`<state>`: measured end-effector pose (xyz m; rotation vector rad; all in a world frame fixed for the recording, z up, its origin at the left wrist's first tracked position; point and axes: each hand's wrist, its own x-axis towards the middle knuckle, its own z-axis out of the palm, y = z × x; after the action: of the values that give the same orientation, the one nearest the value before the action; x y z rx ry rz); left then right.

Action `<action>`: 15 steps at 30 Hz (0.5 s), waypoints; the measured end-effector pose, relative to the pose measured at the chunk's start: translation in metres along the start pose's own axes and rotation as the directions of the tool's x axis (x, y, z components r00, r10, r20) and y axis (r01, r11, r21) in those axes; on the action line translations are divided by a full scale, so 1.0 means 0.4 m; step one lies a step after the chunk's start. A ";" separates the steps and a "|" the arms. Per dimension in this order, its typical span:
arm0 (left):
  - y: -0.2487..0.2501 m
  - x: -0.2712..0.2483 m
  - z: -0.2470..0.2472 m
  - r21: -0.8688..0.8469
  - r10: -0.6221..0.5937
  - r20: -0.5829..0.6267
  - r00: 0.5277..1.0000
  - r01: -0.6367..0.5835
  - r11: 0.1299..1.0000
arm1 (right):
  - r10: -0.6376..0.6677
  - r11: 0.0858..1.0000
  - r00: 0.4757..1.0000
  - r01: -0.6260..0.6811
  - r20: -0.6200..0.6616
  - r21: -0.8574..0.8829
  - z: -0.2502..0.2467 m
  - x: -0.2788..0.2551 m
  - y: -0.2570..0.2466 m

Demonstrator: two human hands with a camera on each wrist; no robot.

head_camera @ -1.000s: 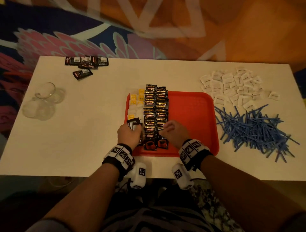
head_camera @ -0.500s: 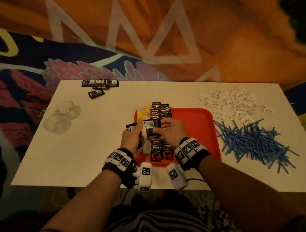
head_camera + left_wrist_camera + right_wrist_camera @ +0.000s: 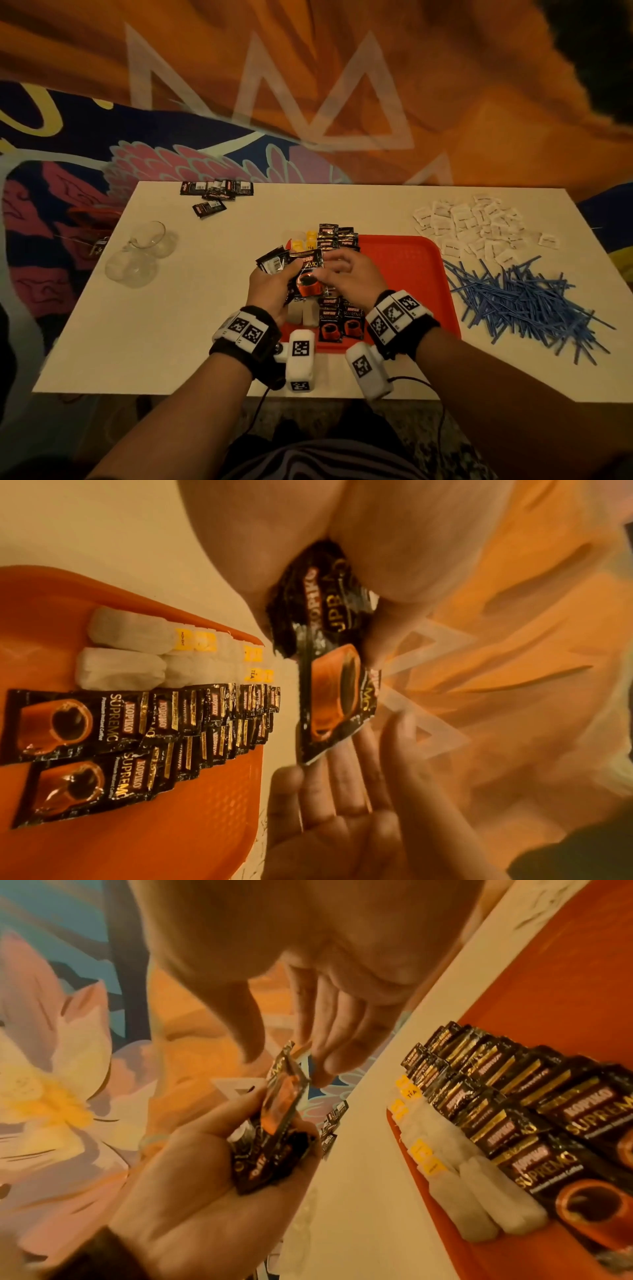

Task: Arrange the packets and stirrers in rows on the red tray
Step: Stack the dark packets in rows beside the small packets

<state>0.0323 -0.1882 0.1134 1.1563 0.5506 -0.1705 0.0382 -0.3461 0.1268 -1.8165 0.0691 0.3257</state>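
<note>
Currently: coffee packets (image 3: pixel 306 274), a small fanned stack held above the red tray (image 3: pixel 411 260). Left hand (image 3: pixel 270 291) grips the stack as supply; right hand (image 3: pixel 346 274), fingers (image 3: pixel 329 1053) loosely extended, reaches for the top one. Tray holds two coffee rows, two teabag rows. Tabletop (image 3: pixel 171 325): white packets (image 3: pixel 472 222), blue stirrers (image 3: pixel 520 298), uncounted piles.

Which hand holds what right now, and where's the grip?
Left hand grips a small stack of Kopiko coffee packets by their lower ends. Right hand fingertips reach the front packet's edge; no closed grip visible.
</note>
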 end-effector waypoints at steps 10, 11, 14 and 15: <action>-0.003 -0.002 -0.009 0.036 0.045 0.086 0.995 -0.049 0.998 | 0.011 0.991 0.993 0.005 0.117 -0.137 0.013 -0.038 0.010; -0.006 -0.003 -0.006 0.051 0.068 0.080 0.994 -0.072 0.996 | 0.002 0.992 0.994 0.012 0.107 -0.127 0.013 -0.041 0.014; -0.015 -0.010 -0.006 0.044 0.074 0.063 0.995 -0.077 0.996 | 0.016 0.994 0.996 -0.007 0.089 -0.107 0.020 -0.040 0.034; -0.018 -0.014 -0.008 0.047 0.042 0.080 0.996 -0.046 0.998 | 0.028 0.994 0.996 -0.019 0.084 -0.112 0.021 -0.041 0.041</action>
<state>0.0235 -0.1892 0.1092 1.2030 0.4533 -0.1914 0.0173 -0.3444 0.1138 -1.9102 0.0130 0.4309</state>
